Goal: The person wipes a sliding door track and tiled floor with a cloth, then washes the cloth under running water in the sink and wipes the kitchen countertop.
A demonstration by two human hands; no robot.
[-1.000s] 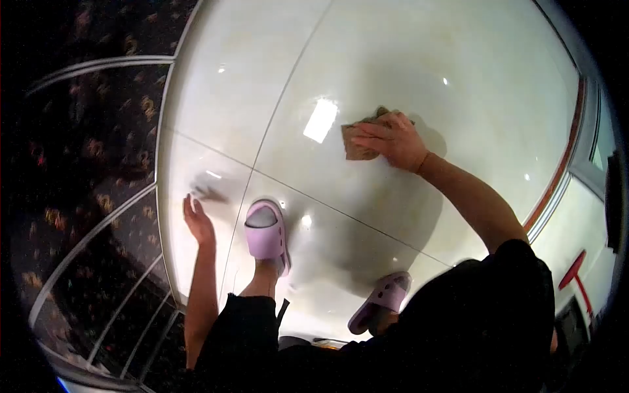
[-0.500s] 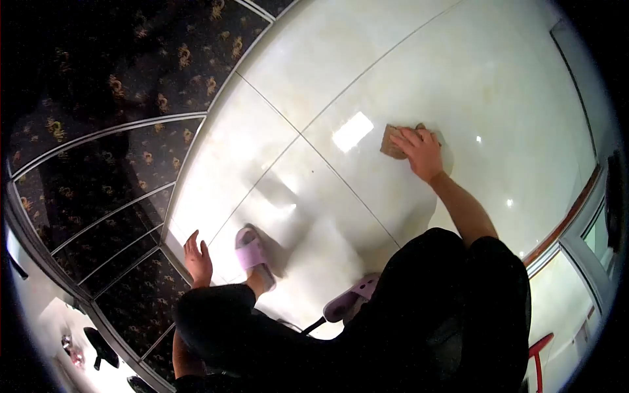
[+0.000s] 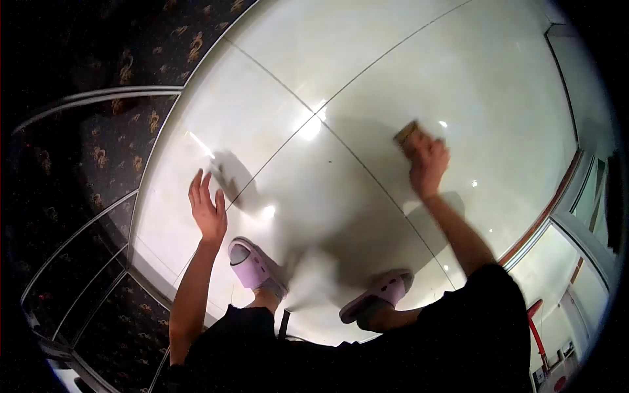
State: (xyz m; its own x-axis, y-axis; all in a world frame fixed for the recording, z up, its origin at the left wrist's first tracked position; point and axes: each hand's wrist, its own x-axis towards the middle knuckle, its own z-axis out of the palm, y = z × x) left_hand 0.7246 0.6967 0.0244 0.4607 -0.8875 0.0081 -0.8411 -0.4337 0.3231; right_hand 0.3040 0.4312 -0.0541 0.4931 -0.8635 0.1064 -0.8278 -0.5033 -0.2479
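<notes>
My right hand (image 3: 430, 164) is closed around a small brown rectangular piece that looks like a folded cloth (image 3: 407, 136). It seems held above the pale glossy tile floor (image 3: 373, 167), tilted and a little blurred by motion. At the left, my left hand (image 3: 208, 208) hangs over the floor with its fingers apart and nothing in it. Its shadow falls on the tiles just beyond. Below it is a lilac slipper (image 3: 247, 268) on one foot; the other lilac slipper (image 3: 386, 291) is on the foot to the right.
Dark patterned panels (image 3: 98, 154) with silver trim border the floor on the left. A door frame (image 3: 563, 226) with a brown sill runs along the right. A red-handled object (image 3: 537, 327) stands at the lower right. Dark floor joints cross near a bright light reflection.
My left hand has come up and forward from beside my knee. My right hand has turned, tilting the brown cloth apparently off the floor. My knees have dropped from view, showing both slippers more fully.
</notes>
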